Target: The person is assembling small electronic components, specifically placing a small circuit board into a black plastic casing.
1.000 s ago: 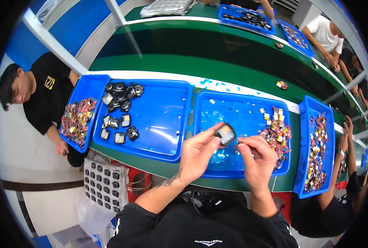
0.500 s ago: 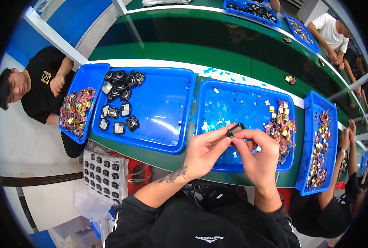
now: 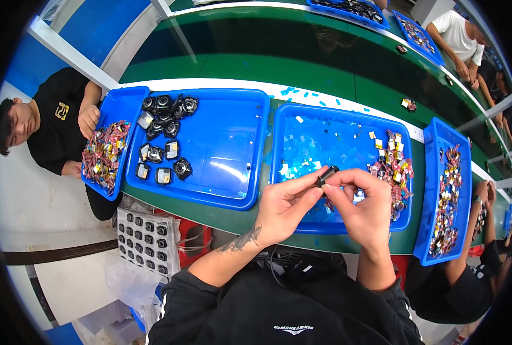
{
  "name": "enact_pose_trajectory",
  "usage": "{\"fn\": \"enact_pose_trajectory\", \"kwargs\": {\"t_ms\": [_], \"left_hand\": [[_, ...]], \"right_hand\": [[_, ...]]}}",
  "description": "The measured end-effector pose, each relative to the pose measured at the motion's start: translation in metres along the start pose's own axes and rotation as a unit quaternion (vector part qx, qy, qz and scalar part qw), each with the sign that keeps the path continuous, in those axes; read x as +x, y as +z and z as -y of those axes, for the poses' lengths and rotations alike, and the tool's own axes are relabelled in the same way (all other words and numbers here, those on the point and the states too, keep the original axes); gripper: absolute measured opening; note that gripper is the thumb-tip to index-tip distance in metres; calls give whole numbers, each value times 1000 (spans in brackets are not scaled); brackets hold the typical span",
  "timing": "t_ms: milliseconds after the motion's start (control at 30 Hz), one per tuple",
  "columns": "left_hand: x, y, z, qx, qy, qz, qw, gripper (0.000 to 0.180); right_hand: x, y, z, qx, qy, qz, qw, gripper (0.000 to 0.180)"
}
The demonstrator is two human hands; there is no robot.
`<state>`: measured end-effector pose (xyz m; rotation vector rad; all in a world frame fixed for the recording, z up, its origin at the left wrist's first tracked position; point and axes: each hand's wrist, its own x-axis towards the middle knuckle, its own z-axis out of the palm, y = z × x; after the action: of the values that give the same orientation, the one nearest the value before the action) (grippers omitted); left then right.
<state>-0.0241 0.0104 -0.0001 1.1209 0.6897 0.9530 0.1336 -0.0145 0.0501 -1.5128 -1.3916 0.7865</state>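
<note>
The small black part point(image 3: 327, 173) sits right in the shared grip of both hands, above the near edge of the blue tray point(image 3: 302, 118) that carries loose scraps and coloured bits. The left hand point(image 3: 285, 206) reaches in from the left, its thumb and forefinger pressed together on the part's left end. The right hand point(image 3: 364, 207) meets it from the right, fingers curled, its fingertips pinching the same part at its right and upper end. The part's long axis appears to run slantwise, low on the left-hand side and rising toward the right hand's fingertips, though it is too small to judge finely. Neither hand is nearer: both touch it. Just right of the grip lies the heap of small coloured pieces point(image 3: 395, 167); well off to the left, a second blue tray point(image 3: 227, 132) holds black round components point(image 3: 164, 115).
</note>
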Motion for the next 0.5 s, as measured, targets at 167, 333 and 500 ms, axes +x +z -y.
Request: {"fn": "enact_pose_trajectory", "kwargs": {"t_ms": [167, 333, 500], "left_hand": [[-1, 1, 1, -4, 9, -3, 1000, 39], [-1, 1, 1, 8, -2, 1, 1000, 39], [-4, 2, -3, -45, -17, 4, 999, 39]], "right_hand": [[0, -3, 0, 34, 27, 21, 999, 10], [0, 0, 1, 3, 15, 13, 1000, 9], [0, -3, 4, -53, 3, -10, 999, 19]]}}
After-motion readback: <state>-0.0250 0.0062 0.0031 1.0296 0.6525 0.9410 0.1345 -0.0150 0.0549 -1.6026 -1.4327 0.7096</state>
